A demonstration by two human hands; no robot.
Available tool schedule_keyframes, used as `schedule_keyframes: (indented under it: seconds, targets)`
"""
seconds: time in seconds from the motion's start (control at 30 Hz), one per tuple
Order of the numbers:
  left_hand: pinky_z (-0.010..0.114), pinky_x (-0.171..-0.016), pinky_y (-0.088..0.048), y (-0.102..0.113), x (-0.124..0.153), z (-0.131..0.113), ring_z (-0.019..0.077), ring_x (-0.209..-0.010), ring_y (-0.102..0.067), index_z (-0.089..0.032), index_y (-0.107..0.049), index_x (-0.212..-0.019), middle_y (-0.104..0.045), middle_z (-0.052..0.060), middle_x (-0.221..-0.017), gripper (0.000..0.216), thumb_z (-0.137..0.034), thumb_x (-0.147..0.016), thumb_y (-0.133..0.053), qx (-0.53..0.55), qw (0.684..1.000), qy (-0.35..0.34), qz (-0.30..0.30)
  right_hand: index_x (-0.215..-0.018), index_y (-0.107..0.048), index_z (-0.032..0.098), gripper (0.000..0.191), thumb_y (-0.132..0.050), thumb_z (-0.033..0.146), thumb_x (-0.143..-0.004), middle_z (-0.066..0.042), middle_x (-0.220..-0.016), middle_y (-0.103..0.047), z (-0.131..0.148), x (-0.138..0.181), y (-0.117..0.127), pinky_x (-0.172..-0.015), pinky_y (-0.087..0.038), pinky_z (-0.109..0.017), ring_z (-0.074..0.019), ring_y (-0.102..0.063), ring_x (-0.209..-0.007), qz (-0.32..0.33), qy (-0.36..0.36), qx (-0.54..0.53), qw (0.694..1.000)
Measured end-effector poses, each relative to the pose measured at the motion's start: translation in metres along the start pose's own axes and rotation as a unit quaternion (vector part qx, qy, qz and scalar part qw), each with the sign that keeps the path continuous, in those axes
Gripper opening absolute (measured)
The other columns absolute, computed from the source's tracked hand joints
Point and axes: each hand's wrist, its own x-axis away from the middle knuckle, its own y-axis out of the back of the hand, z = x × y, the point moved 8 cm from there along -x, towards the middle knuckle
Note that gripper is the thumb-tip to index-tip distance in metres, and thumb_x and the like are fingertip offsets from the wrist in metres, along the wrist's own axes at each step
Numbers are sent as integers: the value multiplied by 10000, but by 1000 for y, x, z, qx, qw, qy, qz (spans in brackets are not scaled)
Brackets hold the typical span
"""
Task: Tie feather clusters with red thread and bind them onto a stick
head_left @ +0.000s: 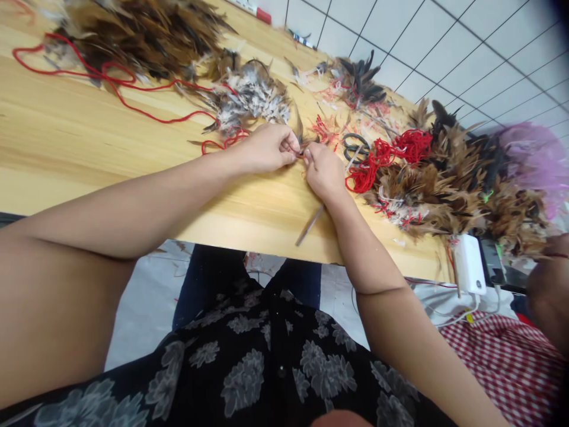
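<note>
My left hand (273,148) and my right hand (324,169) meet over the wooden table, fingertips almost touching. Both are closed in a pinch on a small dark feather (299,123), which rises above the fingertips; its lower end is mostly hidden. Beyond my left hand lies a bundle of grey-white feathers (258,98) with a long red cord (155,115) trailing left. Black-handled scissors (355,147) and a tangle of red cord (377,160) lie right of my right hand. A thin translucent strip (310,226) sticks out under my right wrist.
Brown feather piles cover the table's back left (146,35) and right (444,178). Dark feathers (362,77) and red scraps lie near the tiled wall (400,35). A white charger (470,264) sits at the right edge, beside another person's arm (549,290).
</note>
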Motion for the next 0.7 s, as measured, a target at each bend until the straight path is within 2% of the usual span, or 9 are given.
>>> schedule_keyframes:
  seconds: [0.13, 0.23, 0.33, 0.47, 0.57, 0.7]
  targets:
    - [354, -991, -526, 2, 8, -16, 245, -972, -707, -229, -709, -862, -736, 0, -814, 121, -118, -862, -757, -105, 992, -66, -28, -1105, -700, 270, 369, -461, 539, -1185, -115, -1208, -806, 12, 6, -3, -1132, -615, -509, -348, -734, -1302, 0, 24, -33, 999]
    - [400, -1014, -541, 0, 9, -22, 302, -1011, -748, -243, -682, -771, -734, 31, -807, 144, -149, -865, -738, -146, 983, -102, -33, -1112, -693, 273, 360, -436, 512, -1193, -113, -1233, -802, 19, 10, -1, -1156, -604, -500, -335, -728, -1312, -6, 24, -47, 999]
    - [414, -1030, -556, 2, 7, -20, 322, -1027, -774, -239, -695, -752, -740, 45, -793, 151, -207, -893, -741, -141, 982, -120, -38, -1068, -672, 266, 368, -398, 469, -1206, -124, -1243, -798, 21, 12, 3, -1174, -585, -515, -321, -744, -1233, -17, 15, -49, 999]
    - [356, -974, -574, 7, 4, -13, 272, -931, -779, -220, -741, -799, -743, 25, -759, 142, -248, -939, -744, -105, 988, -109, -35, -1121, -685, 280, 317, -450, 475, -1207, -96, -1188, -811, 10, 8, 1, -1151, -604, -479, -288, -757, -1155, -51, 13, -81, 995]
    - [316, -928, -583, 8, 6, -14, 227, -867, -766, -192, -769, -900, -760, 6, -775, 90, -159, -962, -713, -79, 992, -92, -33, -1179, -723, 259, 220, -558, 405, -1165, -89, -1188, -834, -2, 0, -4, -1096, -631, -451, -278, -767, -1122, -74, 31, -96, 992]
    - [277, -800, -570, 7, 6, -14, 179, -746, -736, -173, -717, -1036, -762, -11, -797, 233, 36, -963, -645, -9, 998, -52, -33, -1215, -778, 234, 184, -645, 274, -1095, -86, -1221, -863, -6, -6, -7, -1083, -633, -426, -271, -787, -1145, -81, 54, -99, 990]
